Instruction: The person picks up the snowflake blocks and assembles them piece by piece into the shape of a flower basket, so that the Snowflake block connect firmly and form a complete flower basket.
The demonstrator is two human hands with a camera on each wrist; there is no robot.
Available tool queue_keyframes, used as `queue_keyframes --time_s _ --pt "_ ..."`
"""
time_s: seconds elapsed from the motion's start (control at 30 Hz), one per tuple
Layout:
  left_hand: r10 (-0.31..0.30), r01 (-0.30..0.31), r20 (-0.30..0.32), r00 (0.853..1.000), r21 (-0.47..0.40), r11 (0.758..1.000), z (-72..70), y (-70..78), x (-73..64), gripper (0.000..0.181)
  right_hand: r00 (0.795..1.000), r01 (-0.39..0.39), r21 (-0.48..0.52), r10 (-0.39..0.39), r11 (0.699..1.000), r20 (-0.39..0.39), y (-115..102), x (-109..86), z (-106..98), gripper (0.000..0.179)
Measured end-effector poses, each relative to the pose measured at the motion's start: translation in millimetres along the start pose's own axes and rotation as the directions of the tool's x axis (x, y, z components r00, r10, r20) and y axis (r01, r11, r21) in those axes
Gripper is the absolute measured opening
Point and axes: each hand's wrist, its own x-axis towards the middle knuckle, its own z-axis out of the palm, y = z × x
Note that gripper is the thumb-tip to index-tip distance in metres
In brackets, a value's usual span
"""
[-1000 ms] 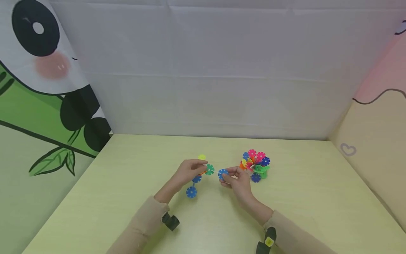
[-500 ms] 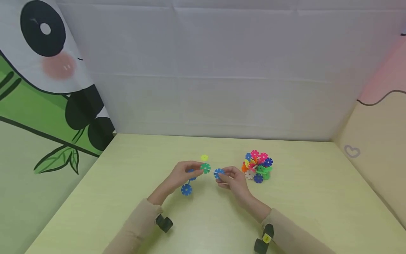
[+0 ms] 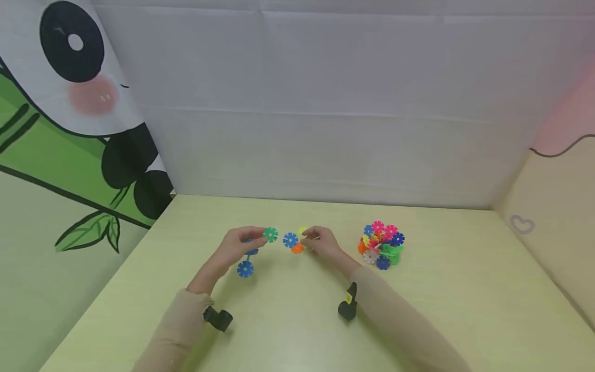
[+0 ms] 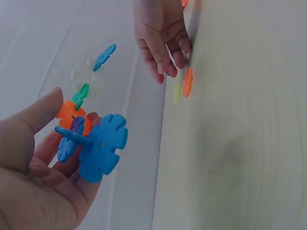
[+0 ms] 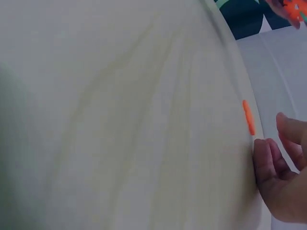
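Note:
My left hand [image 3: 239, 243] pinches a chain of interlocked notched plastic discs, raised above the table. In the left wrist view, a large blue disc [image 4: 103, 148] is at the near end, with another blue and a purple disc beside it. Beyond the fingers come an orange disc [image 4: 73, 114], a green disc [image 4: 80, 96], a clear disc [image 4: 82, 75] and a small-looking blue disc [image 4: 104, 57]. My right hand [image 3: 324, 243] holds nothing, fingers loosely bent and thumb apart. Close to its fingertips, a loose orange disc [image 3: 297, 248] and a yellow disc [image 3: 302, 230] lie on the table.
A heap of mixed-colour discs [image 3: 382, 245] lies on the table to the right of my right hand. A white backdrop [image 3: 316, 129] stands along the table's far edge, with cartoon-printed panels at both sides.
My right hand has let go of the blue disc, which now stays on the chain, and has moved towards the loose yellow and orange discs. My left hand has shifted left with the chain.

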Motion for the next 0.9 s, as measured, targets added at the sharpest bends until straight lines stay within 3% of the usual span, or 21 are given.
queue_keyframes --time_s 0.27,0.5,0.7,0.9 --pt "-0.019 0.019 -0.02 1.0 -0.011 1.0 -10.9 -3.4 -4.5 0.043 0.994 0.068 -0.159 -0.054 0.985 0.09 5 16.3 6 0.03" --pt "-0.04 0.039 -0.023 0.999 -0.03 0.999 -13.8 -2.6 -6.9 0.042 0.98 0.164 -0.36 -0.109 0.918 0.168 2 17.0 7 0.027" --pt "-0.049 0.048 -0.017 0.999 -0.032 0.998 -16.1 -0.4 -7.7 0.042 0.985 0.13 -0.385 -0.075 0.914 0.155 -14 4.2 2 0.024" --pt "-0.039 0.039 -0.002 0.999 -0.033 0.999 -11.9 5.5 -12.1 0.042 0.985 0.133 -0.425 -0.072 0.895 0.158 -13 -8.1 -7 0.022"
